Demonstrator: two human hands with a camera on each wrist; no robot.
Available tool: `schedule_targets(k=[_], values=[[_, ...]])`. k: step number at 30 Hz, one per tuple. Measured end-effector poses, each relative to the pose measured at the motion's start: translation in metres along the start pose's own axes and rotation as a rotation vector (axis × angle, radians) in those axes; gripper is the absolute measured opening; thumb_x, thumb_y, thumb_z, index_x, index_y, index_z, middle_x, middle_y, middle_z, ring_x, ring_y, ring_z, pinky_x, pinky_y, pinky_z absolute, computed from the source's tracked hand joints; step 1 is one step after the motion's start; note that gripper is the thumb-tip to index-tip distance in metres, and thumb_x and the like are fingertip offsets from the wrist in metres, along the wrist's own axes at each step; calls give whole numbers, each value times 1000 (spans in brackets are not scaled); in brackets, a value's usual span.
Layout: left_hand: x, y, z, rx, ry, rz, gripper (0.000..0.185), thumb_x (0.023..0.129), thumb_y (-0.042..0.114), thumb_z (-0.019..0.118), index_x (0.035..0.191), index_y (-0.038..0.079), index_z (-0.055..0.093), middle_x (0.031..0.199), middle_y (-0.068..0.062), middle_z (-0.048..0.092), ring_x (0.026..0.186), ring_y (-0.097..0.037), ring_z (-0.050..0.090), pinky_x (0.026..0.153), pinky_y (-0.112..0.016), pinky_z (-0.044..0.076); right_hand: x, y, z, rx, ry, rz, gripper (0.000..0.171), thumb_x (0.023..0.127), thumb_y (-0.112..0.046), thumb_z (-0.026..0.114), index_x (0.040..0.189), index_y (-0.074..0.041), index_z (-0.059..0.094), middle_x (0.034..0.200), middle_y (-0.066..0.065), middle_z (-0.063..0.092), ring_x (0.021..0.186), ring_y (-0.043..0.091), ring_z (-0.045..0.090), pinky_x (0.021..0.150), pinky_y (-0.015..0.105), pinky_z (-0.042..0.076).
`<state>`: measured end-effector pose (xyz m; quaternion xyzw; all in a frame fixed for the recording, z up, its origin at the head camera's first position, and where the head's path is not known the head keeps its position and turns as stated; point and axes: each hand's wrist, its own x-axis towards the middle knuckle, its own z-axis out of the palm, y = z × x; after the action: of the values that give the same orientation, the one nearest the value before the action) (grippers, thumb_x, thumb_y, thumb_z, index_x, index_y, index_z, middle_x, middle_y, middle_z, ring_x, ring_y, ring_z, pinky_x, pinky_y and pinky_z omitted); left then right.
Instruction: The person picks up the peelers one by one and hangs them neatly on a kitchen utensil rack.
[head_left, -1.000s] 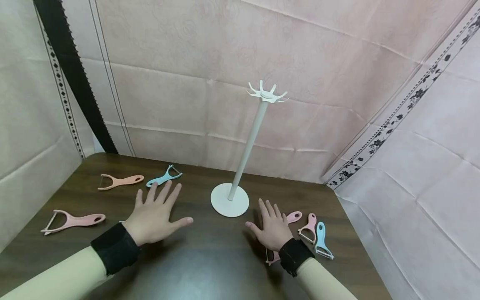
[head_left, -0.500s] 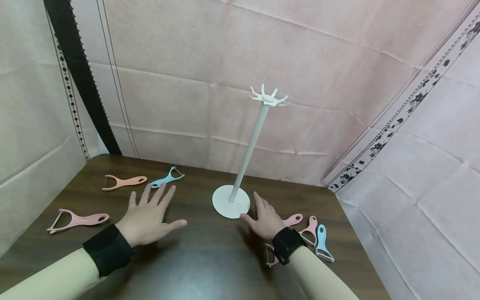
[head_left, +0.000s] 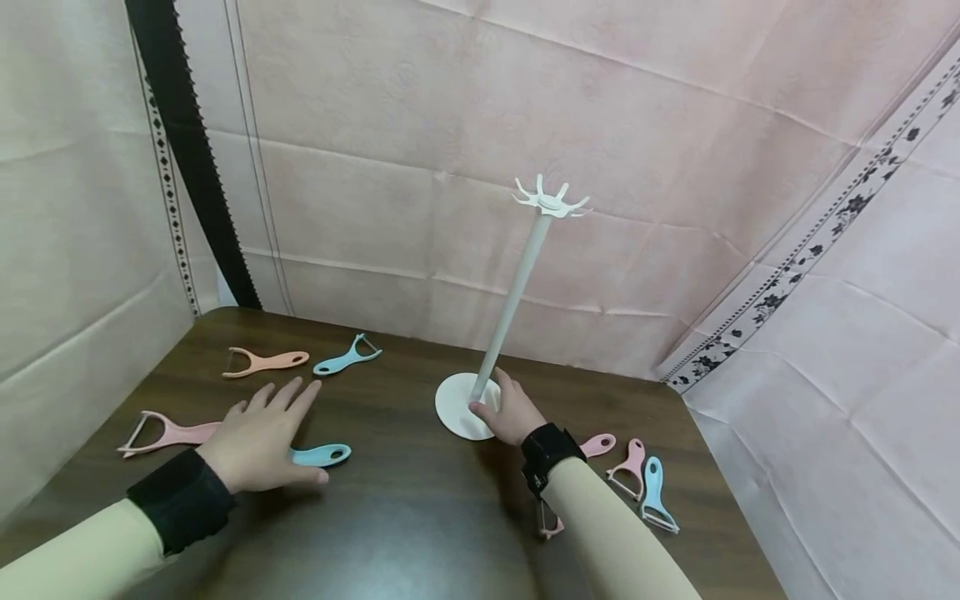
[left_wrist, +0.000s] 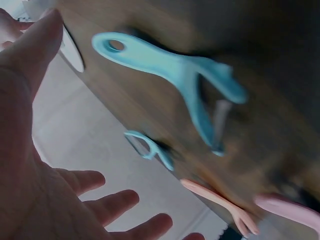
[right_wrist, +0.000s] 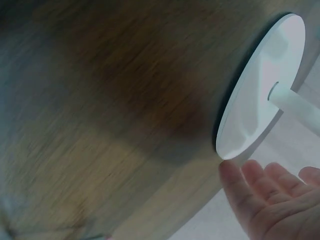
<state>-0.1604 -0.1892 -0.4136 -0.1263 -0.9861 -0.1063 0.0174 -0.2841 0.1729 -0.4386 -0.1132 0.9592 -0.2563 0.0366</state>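
Note:
My left hand (head_left: 258, 437) hovers with spread fingers over a blue peeler (left_wrist: 160, 65), whose handle pokes out beside the thumb in the head view. A pink peeler (head_left: 172, 432) lies just left of that hand, partly covered by it. Farther back are an orange peeler (head_left: 267, 362) and a second blue peeler (head_left: 347, 356). The white stand (head_left: 516, 304) rises from a round base (head_left: 454, 408) to a ring of hooks (head_left: 551, 202). My right hand (head_left: 512, 410) is at the base's right side, fingers extended beside the pole, holding nothing.
Right of the right forearm lie a pink peeler (head_left: 628, 468) and a blue peeler (head_left: 653, 495). More pink pieces show partly behind that wrist. Pale cloth (head_left: 390, 167) hangs behind and on both sides of the dark wooden table (head_left: 360, 542).
My left hand has moved left and back toward me, baring the blue handle. My right hand has gone forward and left to the stand's base. The head view has shifted slightly.

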Motion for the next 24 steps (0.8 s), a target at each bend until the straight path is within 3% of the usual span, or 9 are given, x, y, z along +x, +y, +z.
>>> schedule_targets(k=[11, 18, 24], values=[[-9, -21, 5, -6, -104, -36, 122, 54, 79, 73, 142, 0, 41, 132, -29, 48, 112, -51, 47, 84, -72, 35, 18, -4, 16, 85, 0, 68, 44, 94, -35, 63, 125, -4, 53, 121, 17, 61, 110, 29, 59, 86, 44, 49], [-7, -19, 12, -3, -97, 26, 110, 58, 74, 75, 135, 0, 51, 126, -25, 53, 110, -47, 50, 87, -67, 37, 23, -5, 22, 95, 17, 49, 37, 96, -31, 62, 121, -4, 60, 106, 11, 62, 100, 25, 61, 84, 42, 49], [-6, -14, 19, -5, -125, 78, 89, 66, 62, 79, 126, 0, 58, 123, -22, 56, 113, -46, 50, 92, -66, 34, 27, -3, 24, 77, 23, 40, 31, 96, -30, 61, 114, -5, 61, 88, 5, 56, 79, 20, 55, 71, 36, 49]])
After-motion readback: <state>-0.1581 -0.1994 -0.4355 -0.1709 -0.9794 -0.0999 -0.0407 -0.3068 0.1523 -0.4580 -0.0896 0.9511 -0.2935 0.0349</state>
